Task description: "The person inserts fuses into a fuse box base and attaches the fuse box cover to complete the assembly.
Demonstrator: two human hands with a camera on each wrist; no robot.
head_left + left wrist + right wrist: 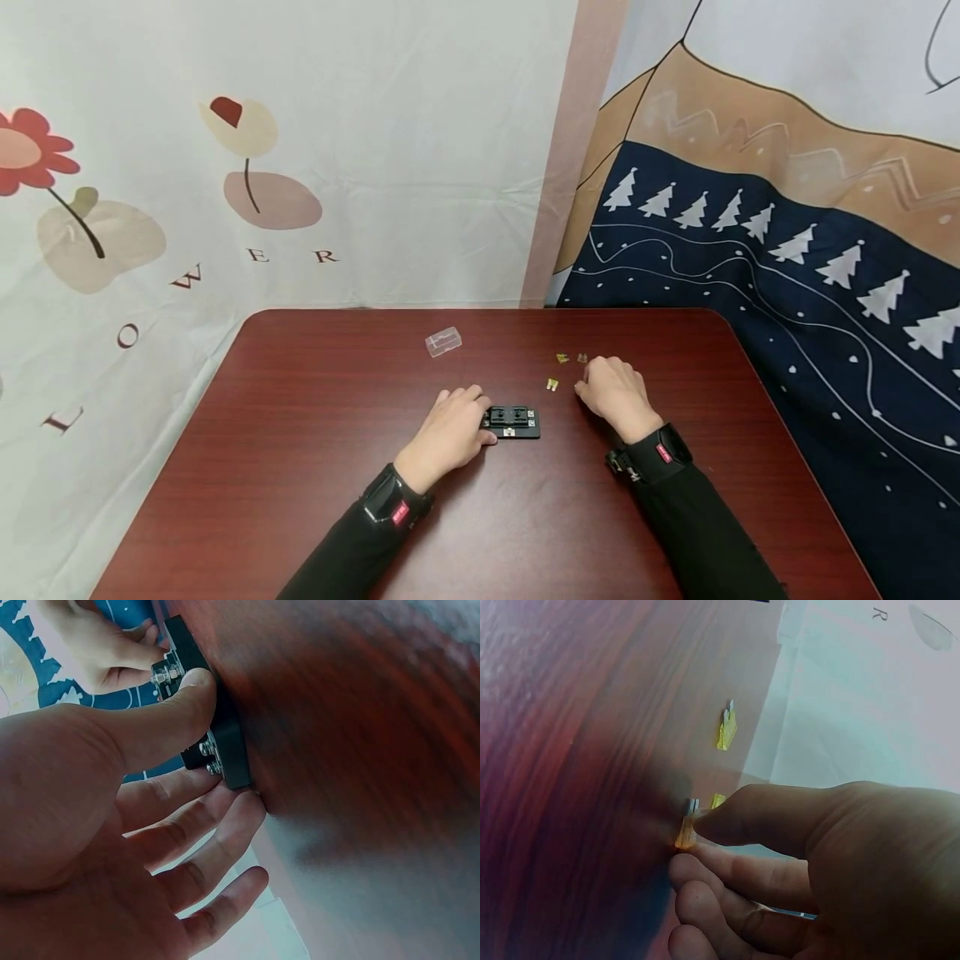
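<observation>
My left hand (447, 429) grips the left end of a black fuse block (512, 422), thumb along the near edge and fingers at the far side. Metal screws (206, 748) stand out on the block in the left wrist view. To the right, my right hand (617, 396) is low at the tabletop. Its thumb (731, 817) and index finger pinch an amber blade fuse (685, 832), prongs up, in the right wrist view. Nearby lie a yellow blade fuse (727, 731) and another yellow fuse (718, 801), partly hidden by the thumb.
A clear plastic box (443, 342) lies toward the back of the red-brown table (315, 467). A small pale fuse (582, 357) is just beyond my right fingers. Printed cloths (420, 167) hang behind the table's back edge.
</observation>
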